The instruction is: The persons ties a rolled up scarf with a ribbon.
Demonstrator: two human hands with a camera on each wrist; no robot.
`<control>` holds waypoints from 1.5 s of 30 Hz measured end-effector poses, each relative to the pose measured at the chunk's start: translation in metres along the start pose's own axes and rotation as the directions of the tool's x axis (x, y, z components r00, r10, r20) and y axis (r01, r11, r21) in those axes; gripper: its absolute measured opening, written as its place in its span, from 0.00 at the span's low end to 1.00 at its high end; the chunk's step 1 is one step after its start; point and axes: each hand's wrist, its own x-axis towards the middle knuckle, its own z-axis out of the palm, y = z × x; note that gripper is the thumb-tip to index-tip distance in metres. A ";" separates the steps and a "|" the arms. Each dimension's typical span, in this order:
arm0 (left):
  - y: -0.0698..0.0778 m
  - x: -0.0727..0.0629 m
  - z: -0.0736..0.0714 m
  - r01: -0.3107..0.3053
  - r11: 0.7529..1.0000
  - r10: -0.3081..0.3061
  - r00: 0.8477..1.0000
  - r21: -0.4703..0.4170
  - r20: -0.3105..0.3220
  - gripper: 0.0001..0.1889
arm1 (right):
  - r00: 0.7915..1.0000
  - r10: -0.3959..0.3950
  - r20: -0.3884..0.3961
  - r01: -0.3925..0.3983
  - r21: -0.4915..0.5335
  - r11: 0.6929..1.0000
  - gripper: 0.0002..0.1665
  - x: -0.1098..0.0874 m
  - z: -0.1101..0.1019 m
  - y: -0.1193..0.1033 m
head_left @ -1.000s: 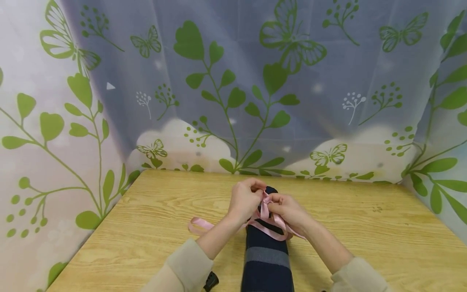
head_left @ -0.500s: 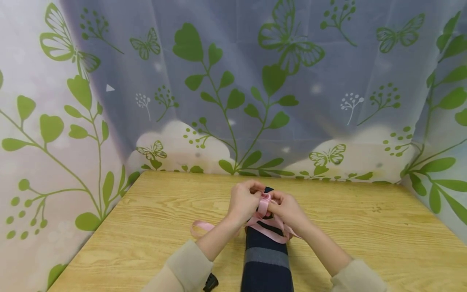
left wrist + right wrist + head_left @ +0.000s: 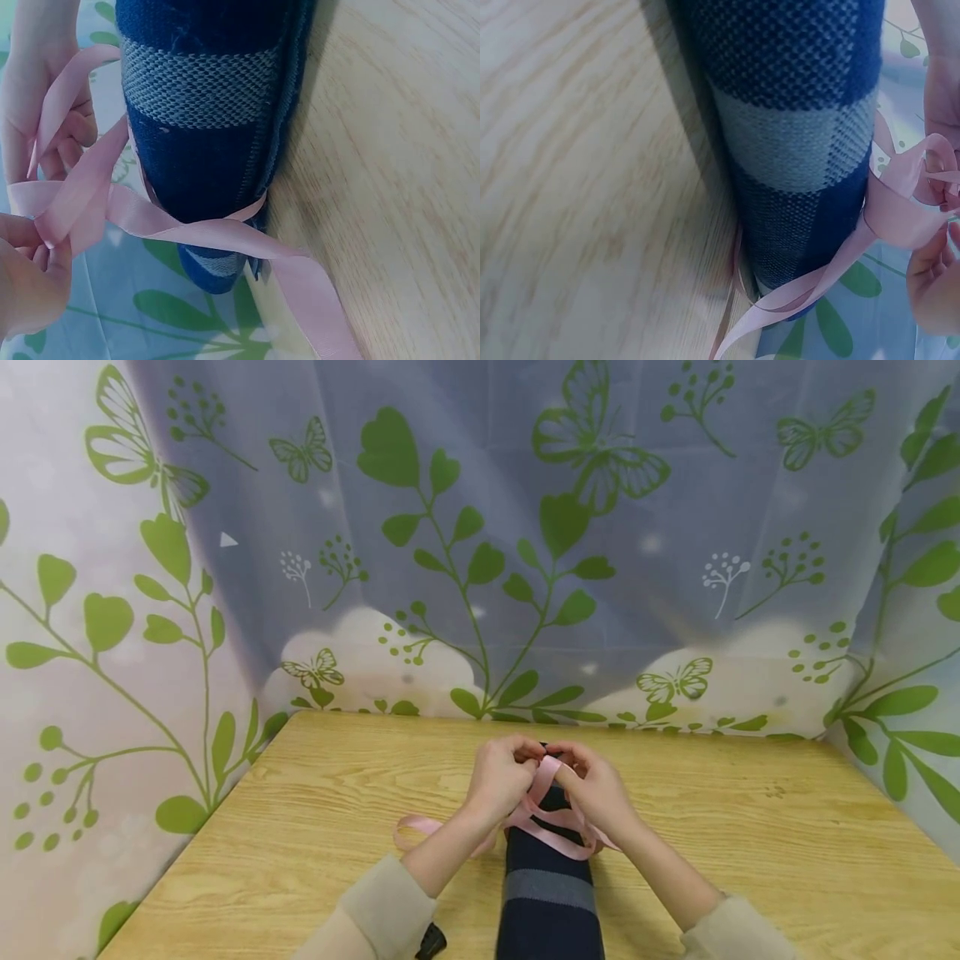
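Observation:
A navy knitted cloth roll [image 3: 551,893] with grey bands lies lengthwise on the table. Pink satin ribbon [image 3: 180,229] passes around its far end, and a length trails onto the table. Above that end, my left hand [image 3: 501,779] pinches the ribbon between thumb and fingers. Close beside it, my right hand [image 3: 597,789] also pinches ribbon, its fingertips almost meeting the left ones. Between the hands the ribbon forms a loop [image 3: 904,202], seen in the right wrist view. Exactly how the strands cross at the fingertips is hidden by the fingers.
The wood-grain table [image 3: 750,827] ends at a patterned curtain [image 3: 480,527] with green leaves and butterflies. A small black object [image 3: 431,941] lies near the front, partly covered by my left sleeve [image 3: 386,902]. A ribbon curl [image 3: 416,829] lies left of the roll.
My right fingers have moved up and slightly left, closer to the left fingertips. The ribbon between the hands has gone from a hanging strip to a wider loop. The roll stays put.

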 end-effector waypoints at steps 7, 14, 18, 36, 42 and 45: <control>-0.001 0.000 0.001 -0.056 0.995 0.050 0.997 0.084 0.062 0.10 | 0.992 -0.098 -0.083 0.100 0.021 0.995 0.14 -0.001 -0.001 0.003; 0.000 -0.001 0.001 -0.083 0.986 0.072 0.994 0.144 0.082 0.09 | 0.991 -0.060 -0.119 0.073 0.112 0.991 0.10 -0.001 -0.004 0.001; 0.001 0.001 -0.001 -0.095 0.980 0.083 0.994 0.178 0.071 0.09 | 0.992 0.029 -0.120 -0.004 0.202 0.979 0.11 -0.001 -0.007 -0.001; -0.002 0.001 -0.002 -0.220 0.923 0.191 0.974 0.317 0.119 0.10 | 0.953 -0.133 -0.271 0.194 0.214 0.957 0.13 0.003 -0.014 -0.002; -0.005 0.000 -0.005 -0.190 0.932 0.151 0.978 0.310 0.145 0.10 | 0.944 -0.119 -0.308 0.199 0.243 0.949 0.14 0.004 -0.017 -0.002; -0.007 0.000 -0.006 -0.196 0.926 0.154 0.976 0.322 0.153 0.10 | 0.947 -0.097 -0.307 0.182 0.261 0.948 0.14 0.004 -0.020 -0.003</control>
